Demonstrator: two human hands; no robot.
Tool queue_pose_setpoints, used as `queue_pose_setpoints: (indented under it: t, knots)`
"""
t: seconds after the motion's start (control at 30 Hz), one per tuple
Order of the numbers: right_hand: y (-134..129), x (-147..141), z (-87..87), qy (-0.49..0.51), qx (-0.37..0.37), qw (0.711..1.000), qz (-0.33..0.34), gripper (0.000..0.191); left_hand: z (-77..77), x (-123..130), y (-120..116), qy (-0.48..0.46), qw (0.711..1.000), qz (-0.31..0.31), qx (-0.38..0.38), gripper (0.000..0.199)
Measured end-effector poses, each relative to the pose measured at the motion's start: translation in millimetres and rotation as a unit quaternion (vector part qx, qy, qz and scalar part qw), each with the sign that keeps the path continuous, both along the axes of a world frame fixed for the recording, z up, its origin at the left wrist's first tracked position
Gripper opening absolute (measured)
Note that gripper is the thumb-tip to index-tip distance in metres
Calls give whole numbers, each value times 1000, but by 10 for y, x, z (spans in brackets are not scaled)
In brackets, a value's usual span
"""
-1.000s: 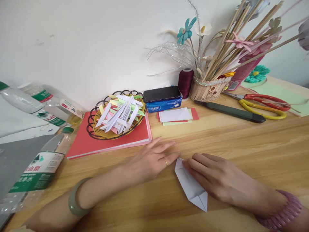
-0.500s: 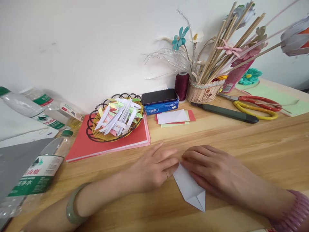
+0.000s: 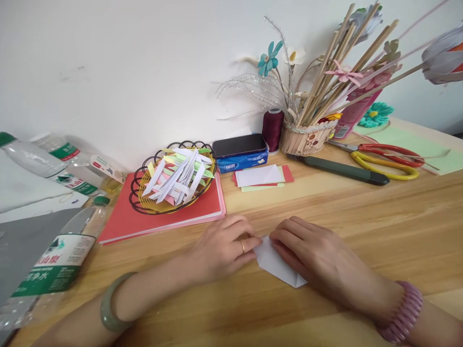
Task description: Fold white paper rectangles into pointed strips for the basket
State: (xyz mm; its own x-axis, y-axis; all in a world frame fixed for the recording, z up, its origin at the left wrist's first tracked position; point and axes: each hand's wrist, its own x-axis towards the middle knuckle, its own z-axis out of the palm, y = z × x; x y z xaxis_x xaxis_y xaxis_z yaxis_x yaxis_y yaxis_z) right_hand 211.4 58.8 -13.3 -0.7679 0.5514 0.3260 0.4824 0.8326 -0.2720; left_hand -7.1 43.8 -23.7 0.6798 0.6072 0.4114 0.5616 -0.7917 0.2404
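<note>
A small folded sheet of white paper (image 3: 277, 264) lies on the wooden table between my hands, with a creased corner at its lower right. My left hand (image 3: 227, 248), with a ring on one finger, pinches the paper's left corner. My right hand (image 3: 311, 253) rests over the upper right part of the sheet, fingers together and pressing it on the table. The right fingers and palm cover that side of the paper.
Folded paper strips (image 3: 181, 176) fill a black-rimmed basket (image 3: 134, 198) on red paper (image 3: 115, 221). Behind my hands are small coloured paper slips (image 3: 258, 176), a phone (image 3: 238, 144), a utility knife (image 3: 343, 169) and scissors (image 3: 390, 154). Plastic bottles (image 3: 61, 260) lie at the left.
The paper has turned, its lower end swinging up and right under my right hand. My left fingers have curled in onto its left corner.
</note>
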Motion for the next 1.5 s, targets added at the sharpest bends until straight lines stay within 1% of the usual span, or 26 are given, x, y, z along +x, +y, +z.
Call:
queue_pose_setpoints:
  t: [0.07, 0.13, 0.2, 0.3, 0.4, 0.47, 0.53, 0.57, 0.63, 0.73, 0.8, 0.93, 1.07, 1.13, 1.27, 1.4, 1.5]
  knots:
    - [-50, -18, 7, 6, 3, 1000, -26, 19, -2, -10, 3, 0, 1000, 7, -18, 18]
    - [-98, -36, 1, -5, 15, 999, -41, 14, -2, -16, -1, -11, 1000, 12, -20, 17]
    - [-112, -39, -15, -20, 29, 999, -38, 13, 5, -21, -6, -27, 999, 18, -15, 16]
    - [-54, 13, -29, -42, 55, 997, -23, 9, 22, -29, -7, -38, 999, 23, -2, 16]
    - [36, 93, -9, -58, 92, 994, -16, 18, 24, -19, -9, -24, 999, 19, 27, 14]
    - [64, 117, 9, -52, 121, 991, -13, 23, 13, 1, -17, -6, 999, 26, 42, 16]
    - [53, 102, 15, -30, 131, 991, 1, 25, -1, 20, -27, 12, 999, 31, 42, 18]
    - [37, 84, 11, -17, 120, 993, 8, 25, -7, 26, -32, 19, 999, 26, 41, 18]
    - [1, 45, -7, 9, 72, 997, 21, 22, -10, 30, -38, 21, 999, 13, 38, 19]
    - [-31, 19, -33, 39, -6, 999, 25, 19, -7, 18, -36, 12, 999, 11, 40, 21]
    - [-30, 28, -31, 45, -39, 998, 27, 18, -7, 7, -32, 9, 999, 9, 43, 20]
    - [-2, 60, 4, 34, -80, 996, 27, 13, -7, 5, -33, 11, 998, 2, 54, 19]
    - [38, 56, -4, 34, -102, 994, 29, 15, -15, 32, -50, -3, 998, 18, 53, 20]
    - [58, 38, -26, 38, -113, 993, 18, 17, -41, 40, -62, -9, 998, 25, 51, 17]
    - [83, -19, -48, 50, -137, 989, -28, 18, -105, 34, -81, 14, 997, 16, 73, 11]
    - [91, -74, -34, 41, -143, 986, -80, 18, -113, 36, -88, 16, 996, 19, 81, 13]
    - [91, -99, -34, 29, -145, 983, -104, 17, -107, 47, -84, 14, 996, 16, 82, 16]
